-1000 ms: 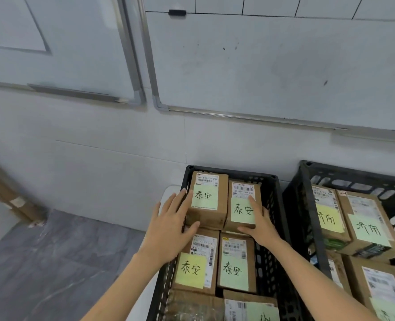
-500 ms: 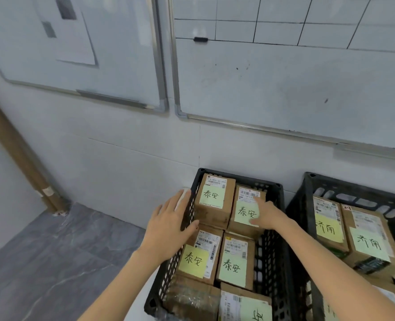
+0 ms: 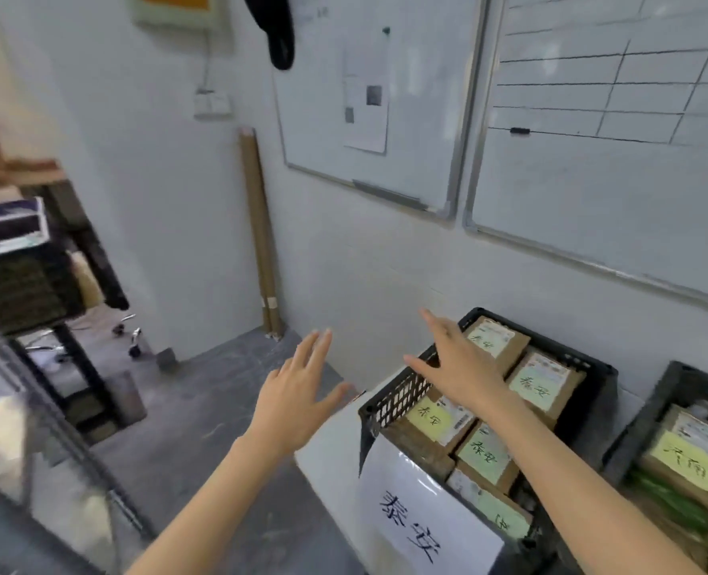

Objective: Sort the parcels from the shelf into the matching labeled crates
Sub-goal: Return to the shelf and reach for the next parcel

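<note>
left hand (image 3: pixel 292 402) empty, splayed | right hand (image 3: pixel 464 373) empty, splayed | crate (image 3: pixel 397 392) sign (image 3: pixel 422 520): 泰安

A white sheet (image 3: pixel 422 516) on the near wall of the black crate (image 3: pixel 397 394) carries two large handwritten characters, 泰安. Inside that crate, green notes on the parcels repeat 泰安: a far note (image 3: pixel 534 383), a left note (image 3: pixel 428 417) and a near note (image 3: pixel 484 453). The printed shipping labels beside them are too small to read. Right of the black crate, a yellow-green note (image 3: pixel 686 466) in the second crate (image 3: pixel 634 429) bears two handwritten characters (too blurred to read).
</note>
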Tool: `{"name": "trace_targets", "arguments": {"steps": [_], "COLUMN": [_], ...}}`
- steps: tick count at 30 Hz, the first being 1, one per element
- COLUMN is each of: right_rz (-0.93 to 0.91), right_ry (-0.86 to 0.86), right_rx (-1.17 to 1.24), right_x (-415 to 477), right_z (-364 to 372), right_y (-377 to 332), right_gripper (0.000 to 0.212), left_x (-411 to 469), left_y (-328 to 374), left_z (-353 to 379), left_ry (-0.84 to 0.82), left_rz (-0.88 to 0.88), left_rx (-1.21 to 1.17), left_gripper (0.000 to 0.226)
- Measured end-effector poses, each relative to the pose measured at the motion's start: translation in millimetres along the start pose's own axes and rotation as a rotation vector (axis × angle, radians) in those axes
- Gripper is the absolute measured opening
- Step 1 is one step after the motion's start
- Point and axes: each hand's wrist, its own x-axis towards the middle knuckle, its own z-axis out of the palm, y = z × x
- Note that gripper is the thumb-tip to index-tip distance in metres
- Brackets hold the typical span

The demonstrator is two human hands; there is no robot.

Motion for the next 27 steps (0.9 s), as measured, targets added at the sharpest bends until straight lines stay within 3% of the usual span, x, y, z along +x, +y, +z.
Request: {"name": "trace_targets", "arguments": {"steps": [8, 16, 27], "right_rz": [-0.464, -0.815, -1.173], "right_ry": [-0.047, -0.113, -0.251], "right_rx": [0.256, 0.231, 0.405], "right_x": [-27.5, -90.1, -230.3], "right_z": [7.9, 17.3, 54.1], "right_y": [-175.6, -342.8, -594.1], "right_gripper": [0.08, 0.077, 0.079], "left_x": [-156.6, -308.3, -545.2], "left_y": [-75.7, -127.2, -186.7], "left_z": [-98.2, -187.2, -284.1], "left_ry": [0.155, 0.329, 0.492], "left_rz": [-0.381, -0.688, -1.077], "left_rx": [0.123, 0.243, 0.387], "left_gripper": [0.081, 0.077, 0.076]}}
